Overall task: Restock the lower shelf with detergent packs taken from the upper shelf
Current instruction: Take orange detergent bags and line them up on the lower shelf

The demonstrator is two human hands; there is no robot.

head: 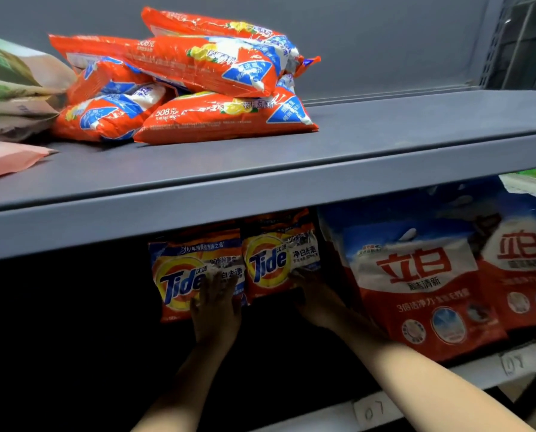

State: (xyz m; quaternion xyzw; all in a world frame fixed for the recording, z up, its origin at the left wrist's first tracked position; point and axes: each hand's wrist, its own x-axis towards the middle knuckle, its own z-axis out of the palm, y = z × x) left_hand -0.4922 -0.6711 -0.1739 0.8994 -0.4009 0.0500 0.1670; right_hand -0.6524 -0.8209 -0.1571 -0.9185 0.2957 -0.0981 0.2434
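2 orange plastic Tide detergent packs [198, 275] stand low-centre on the lower shelf [466, 374], left hand [215, 310] flat against one, right hand [315, 299] gripping the other.

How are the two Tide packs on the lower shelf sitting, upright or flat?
Upright: both Tide packs stand with front labels facing out, a hand against each.

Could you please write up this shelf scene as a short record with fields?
upper shelf: grey metal upper shelf carrying a heap of orange plastic detergent packs lying flat
lower shelf: two orange Tide detergent packs standing upright, large red-and-blue detergent bags to their right
left hand: fingers straight, pressed on the left Tide pack
right hand: at the lower edge of the right Tide pack; grip too dark to judge
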